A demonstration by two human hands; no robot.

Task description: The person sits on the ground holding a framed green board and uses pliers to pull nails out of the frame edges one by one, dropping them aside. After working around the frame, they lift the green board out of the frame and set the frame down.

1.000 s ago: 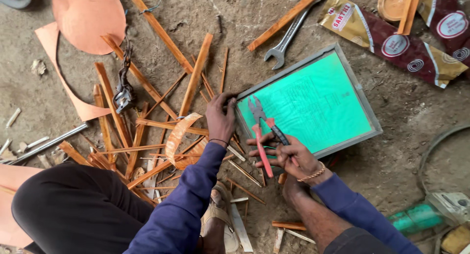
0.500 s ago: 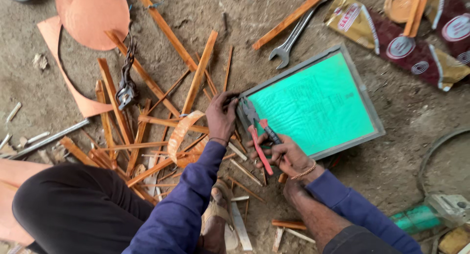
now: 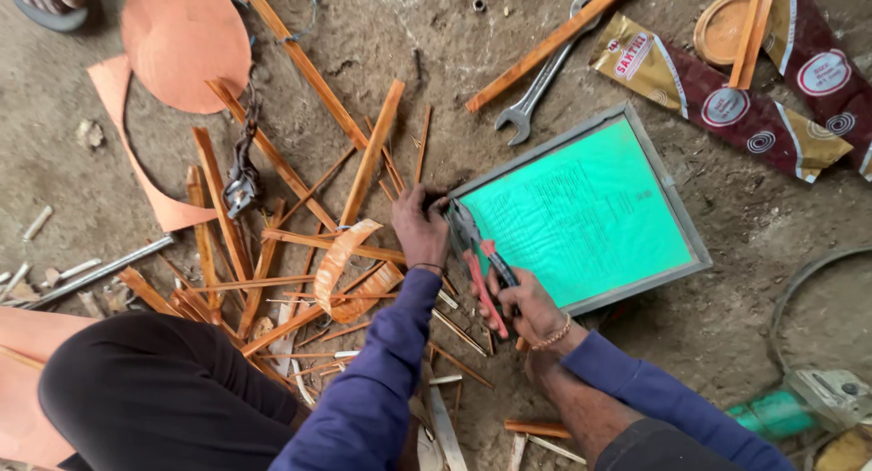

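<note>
A green panel in a grey metal frame [image 3: 668,212] lies tilted on the dirt floor. My left hand [image 3: 420,230] rests at the frame's left corner, fingers curled onto the corner. My right hand [image 3: 529,306] grips red-handled pliers [image 3: 480,264]. Their dark jaws sit on the frame's left edge, right beside my left fingers. Both forearms wear blue sleeves, and a bead bracelet shows on the right wrist.
Several copper strips [image 3: 272,158] lie scattered left of the hands, with a copper disc [image 3: 186,42] and a cut-out copper sheet [image 3: 136,153]. A steel wrench [image 3: 536,85] and foil packets [image 3: 718,94] lie beyond the frame. A green power tool [image 3: 790,407] sits at lower right; my dark-clothed knee [image 3: 154,398] at lower left.
My right hand has drawn the pliers in along the frame's left edge, closer to my left hand at the corner. The view has shifted slightly.
</note>
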